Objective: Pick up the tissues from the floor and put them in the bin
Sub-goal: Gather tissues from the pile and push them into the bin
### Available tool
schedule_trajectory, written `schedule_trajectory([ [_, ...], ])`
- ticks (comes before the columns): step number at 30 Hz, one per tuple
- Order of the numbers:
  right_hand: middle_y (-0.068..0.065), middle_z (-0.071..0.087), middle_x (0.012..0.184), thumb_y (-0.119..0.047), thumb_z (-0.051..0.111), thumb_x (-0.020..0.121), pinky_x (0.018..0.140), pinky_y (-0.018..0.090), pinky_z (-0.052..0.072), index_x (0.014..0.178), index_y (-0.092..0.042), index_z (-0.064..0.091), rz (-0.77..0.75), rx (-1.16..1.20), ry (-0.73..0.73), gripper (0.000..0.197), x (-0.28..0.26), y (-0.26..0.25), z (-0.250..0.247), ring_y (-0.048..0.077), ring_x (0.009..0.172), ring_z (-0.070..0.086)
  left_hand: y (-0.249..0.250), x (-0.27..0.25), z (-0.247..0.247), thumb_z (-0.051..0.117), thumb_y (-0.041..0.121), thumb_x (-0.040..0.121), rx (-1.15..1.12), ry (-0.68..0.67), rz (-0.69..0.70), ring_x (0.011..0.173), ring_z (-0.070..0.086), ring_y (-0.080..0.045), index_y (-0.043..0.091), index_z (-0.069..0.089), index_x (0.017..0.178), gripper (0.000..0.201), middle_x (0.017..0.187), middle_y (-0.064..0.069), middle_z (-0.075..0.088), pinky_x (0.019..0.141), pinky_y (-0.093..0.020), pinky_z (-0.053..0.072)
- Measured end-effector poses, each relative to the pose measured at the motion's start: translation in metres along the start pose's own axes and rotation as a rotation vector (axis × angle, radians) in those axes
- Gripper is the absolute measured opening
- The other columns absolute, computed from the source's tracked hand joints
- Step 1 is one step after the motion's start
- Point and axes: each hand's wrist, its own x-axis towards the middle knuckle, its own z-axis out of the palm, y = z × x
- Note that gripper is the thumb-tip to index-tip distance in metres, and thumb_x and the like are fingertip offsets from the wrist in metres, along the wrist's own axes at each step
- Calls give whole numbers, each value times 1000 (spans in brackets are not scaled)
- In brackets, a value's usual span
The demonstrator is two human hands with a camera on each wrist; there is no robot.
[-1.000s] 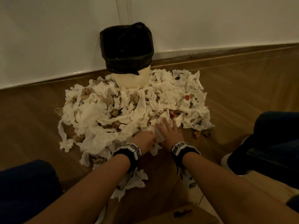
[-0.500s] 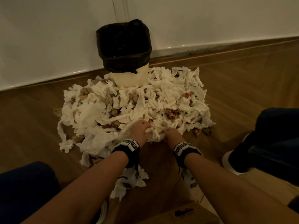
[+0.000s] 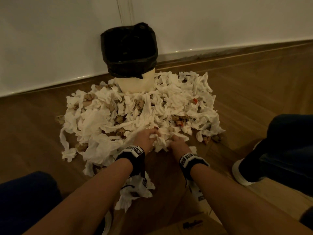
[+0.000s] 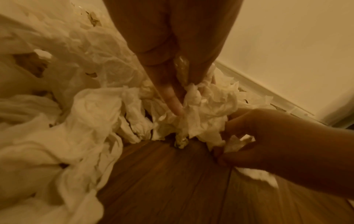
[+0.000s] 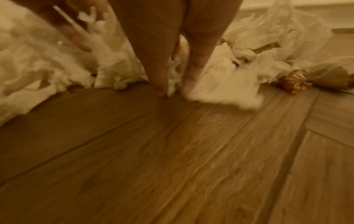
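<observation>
A broad heap of crumpled white paper tissues (image 3: 135,116), mixed with brownish scraps, lies on the brown wooden plank floor (image 3: 254,92), and its long axis runs left to right along the foot of the white wall (image 3: 50,39). At the heap's far side, touching it, stands the cream bin lined with a black plastic bag (image 3: 129,51), upright with its mouth open upward. The near edge of the heap sits right at the person's hands. The left hand (image 3: 146,139) has its fingers curled into a wad of tissue at that near edge, gripping it; in the left wrist view one finger (image 4: 172,100) lies pressed into the same wad. The right hand (image 3: 178,142), just to the right, also curls its fingers round tissue, and the right wrist view shows fingertips (image 5: 160,89) down at the floor, pinching a white scrap between them. More tissue lies under the left forearm, nearer the person. Both wrists wear black bands with black-and-white square marker tags (image 3: 137,150); no readable words on them. A brown cardboard box (image 3: 194,224) at the near edge bears dark print too blurred to read
</observation>
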Motion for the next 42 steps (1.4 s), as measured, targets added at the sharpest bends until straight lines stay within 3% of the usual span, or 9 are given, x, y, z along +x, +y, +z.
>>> schedule_trajectory([
  [10,2,66,87,-3,61,86,73,28,52,74,-15,70,412,942,128,19,1,20,-30,15,80,60,14,11,-15,37,-2,92,5,59,-35,106,55,-29,12,65,104,34,124,-13,56,77,-26,40],
  [12,7,60,90,5,61,85,63,27,50,83,-12,62,439,1281,85,16,-4,19,-36,17,74,57,15,16,-23,35,-2,92,-31,91,-61,100,57,-32,8,63,107,33,119,-14,60,78,-33,45],
  [17,17,51,128,12,42,92,83,43,46,141,-9,35,345,1839,-15,53,-23,23,-54,33,103,55,13,27,-42,30,4,97,-137,102,-163,100,50,-24,3,52,123,34,128,-19,52,75,-26,39],
  [22,10,62,92,4,33,97,61,36,56,137,-7,37,220,1867,-120,42,-43,25,-65,25,77,64,19,30,-51,39,23,98,-516,90,-311,119,50,-41,-4,51,126,40,131,-26,50,80,-33,41],
  [28,3,68,65,1,34,98,57,31,56,117,-9,49,219,1847,-57,26,-44,35,-69,15,56,66,21,36,-65,63,18,87,-314,109,-140,111,52,-25,8,56,118,33,113,-6,53,91,-38,48],
  [33,10,72,86,-3,39,97,62,38,58,113,-15,53,228,1932,38,25,-50,37,-81,25,71,70,27,40,-78,45,20,98,-456,123,-177,118,51,-34,1,45,132,38,134,-18,48,98,-45,45],
  [36,14,63,93,-5,44,95,80,46,47,124,-12,51,256,1903,103,31,-51,33,-92,29,72,59,39,42,-82,39,3,98,-691,122,-173,104,60,-33,2,47,122,26,125,-15,49,80,-40,53],
  [39,13,61,81,-7,45,95,70,42,45,126,-12,52,252,1897,159,33,-47,28,-107,24,61,50,54,43,-90,38,-5,94,-722,128,-113,75,59,-19,7,54,111,26,110,-20,55,53,-24,51],
  [42,7,65,65,-7,42,97,47,31,52,122,-14,49,203,1897,196,27,-44,20,-127,16,41,54,66,46,-101,37,4,97,-769,127,-113,82,54,-21,8,46,129,33,117,-20,52,58,-27,47],
])
